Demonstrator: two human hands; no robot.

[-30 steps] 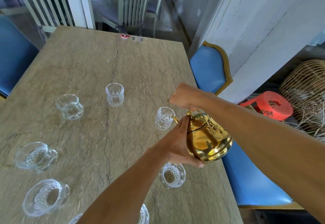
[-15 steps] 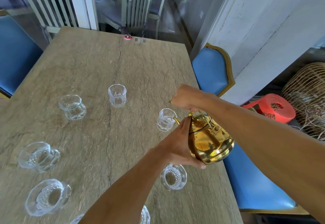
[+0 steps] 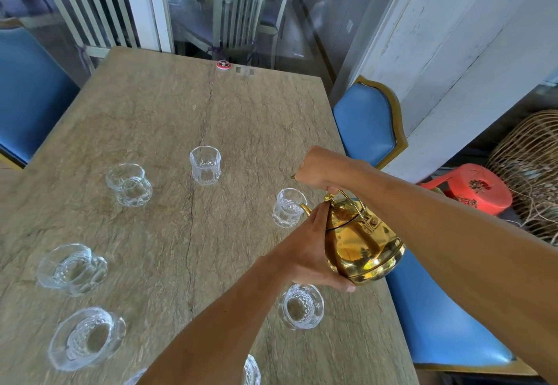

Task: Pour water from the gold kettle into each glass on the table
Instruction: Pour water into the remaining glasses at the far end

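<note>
- No words, brand names or numbers can be read anywhere here.
- The small red-and-white disc at the table's far edge shows only a pattern, no lettering.

A stone-look table fills the centre — blue chairs at nine and two o'clock, white wall at one, glass doors at twelve — daylit.

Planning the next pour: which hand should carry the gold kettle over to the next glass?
Probably the right hand: it holds the gold kettle by the handle, while the left hand only steadies its body.
</note>
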